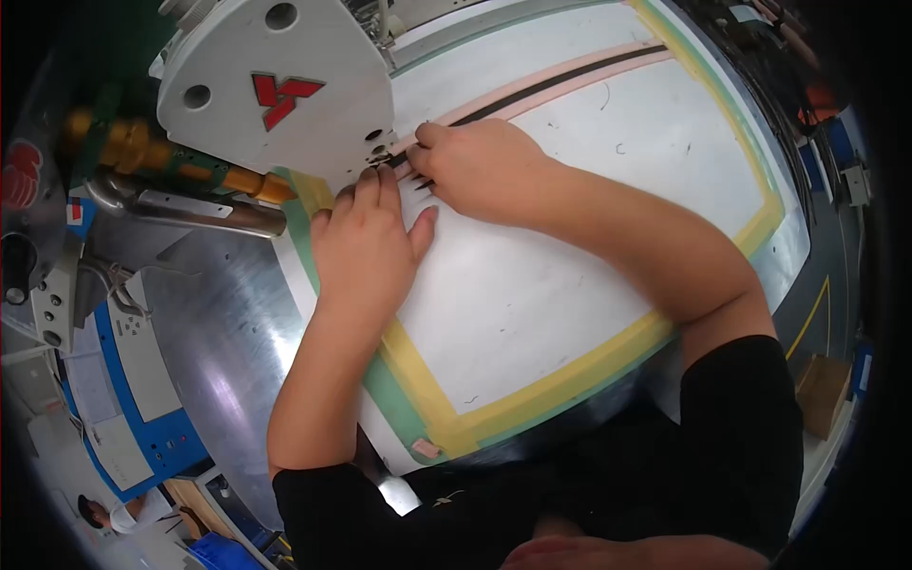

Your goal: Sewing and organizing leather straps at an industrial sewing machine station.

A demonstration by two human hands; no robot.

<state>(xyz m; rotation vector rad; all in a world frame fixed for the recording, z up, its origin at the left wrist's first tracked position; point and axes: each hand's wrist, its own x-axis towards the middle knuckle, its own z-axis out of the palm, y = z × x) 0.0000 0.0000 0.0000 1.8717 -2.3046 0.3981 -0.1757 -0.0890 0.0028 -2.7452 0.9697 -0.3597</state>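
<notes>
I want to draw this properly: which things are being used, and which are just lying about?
In use, it seems: left hand, right hand, black-and-pink strip, white machine, taped white sheet.

Seemingly just lying about: small pink scrap, brown box.

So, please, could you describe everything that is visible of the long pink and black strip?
The strip is long and narrow, pale pink along both sides with a black band down its middle; it looks like fabric or tape. It appears flat on the white sheet, its far end at the yellow tape border. The right hand covers part of it, and fingertips of the left hand are close to it. Its nearer end, beside the white machine head, cannot be made out.
</notes>
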